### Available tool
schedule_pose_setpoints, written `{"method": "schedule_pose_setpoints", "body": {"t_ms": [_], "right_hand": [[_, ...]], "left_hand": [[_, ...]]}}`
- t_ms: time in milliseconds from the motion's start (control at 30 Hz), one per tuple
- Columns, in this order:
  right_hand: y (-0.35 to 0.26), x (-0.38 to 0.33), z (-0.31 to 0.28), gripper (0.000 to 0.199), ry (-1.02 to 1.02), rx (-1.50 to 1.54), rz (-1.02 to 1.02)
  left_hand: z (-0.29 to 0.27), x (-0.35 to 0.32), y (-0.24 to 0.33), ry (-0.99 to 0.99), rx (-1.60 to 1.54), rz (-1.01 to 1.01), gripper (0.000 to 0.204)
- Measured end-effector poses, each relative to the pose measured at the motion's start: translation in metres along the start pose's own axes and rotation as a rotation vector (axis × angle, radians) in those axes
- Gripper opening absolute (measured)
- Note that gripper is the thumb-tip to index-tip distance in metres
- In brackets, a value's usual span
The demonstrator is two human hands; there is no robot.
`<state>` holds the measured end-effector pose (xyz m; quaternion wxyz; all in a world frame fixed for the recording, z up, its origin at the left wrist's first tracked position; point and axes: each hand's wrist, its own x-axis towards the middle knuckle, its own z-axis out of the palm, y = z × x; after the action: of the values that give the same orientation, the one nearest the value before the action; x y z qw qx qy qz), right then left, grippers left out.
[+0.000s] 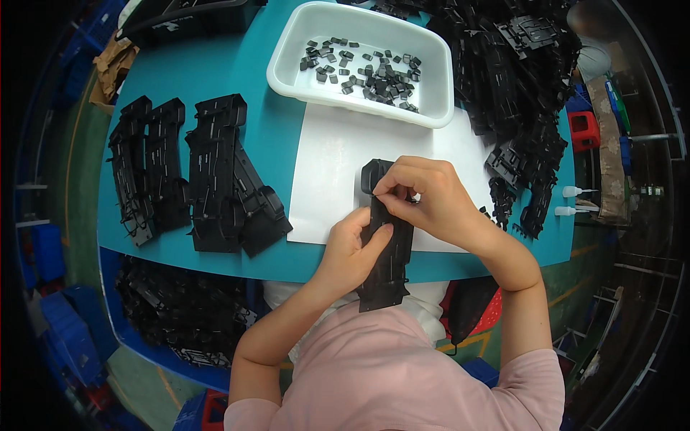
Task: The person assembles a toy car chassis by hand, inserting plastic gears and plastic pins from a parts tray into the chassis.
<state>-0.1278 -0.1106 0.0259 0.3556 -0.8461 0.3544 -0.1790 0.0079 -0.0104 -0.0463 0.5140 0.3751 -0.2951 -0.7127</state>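
The long black moulded plastic frame part [386, 248] lies lengthwise over the white sheet [327, 172] at the near edge of the teal table [215, 65], its lower end overhanging the edge toward the person's pink-shirted torso. The left hand [350, 248] holds this part from its left side, thumb laid across the face at mid-length, fingers curled behind; its grip is pressed onto the part. The right hand [424, 197] rests over the upper portion of the same part, thumb and forefinger pinched together at the part's left edge near the top; whether a small piece sits between the fingertips cannot be told.

Beyond the sheet stands a white rectangular plastic tray [287, 68], holding many small dark grey plastic clips [363, 68] scattered loose on its floor. On the table to the left, a row of matching black frame parts [194, 172] lies side by side, some overlapping. To the right, a heaped pile of black frame parts [514, 86] reaches from the far edge down beside the sheet. Below the table's left edge, a blue bin [144, 341] holds further black parts.
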Motion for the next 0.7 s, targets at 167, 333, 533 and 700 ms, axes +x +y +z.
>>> {"method": "schedule_pose_setpoints", "body": {"t_ms": [167, 333, 533, 700], "right_hand": [[0.000, -0.003, -0.004, 0.016, 0.030, 0.013, -0.034], [-0.014, -0.027, -0.031, 0.037, 0.237, 0.037, -0.046], [0.046, -0.113, -0.098, 0.026, 0.706, -0.254, 0.307], [0.089, -0.157, -0.127, 0.041, 0.795, -0.466, 0.438]], "left_hand": [[0.004, 0.003, 0.007, 0.005, 0.021, -0.022, 0.013], [0.001, -0.012, 0.039, 0.076, 0.097, -0.063, 0.018], [-0.046, -0.043, 0.139, 0.486, 0.393, 0.321, 0.020], [-0.118, -0.027, 0.176, 0.530, 0.482, 0.268, 0.022]]}}
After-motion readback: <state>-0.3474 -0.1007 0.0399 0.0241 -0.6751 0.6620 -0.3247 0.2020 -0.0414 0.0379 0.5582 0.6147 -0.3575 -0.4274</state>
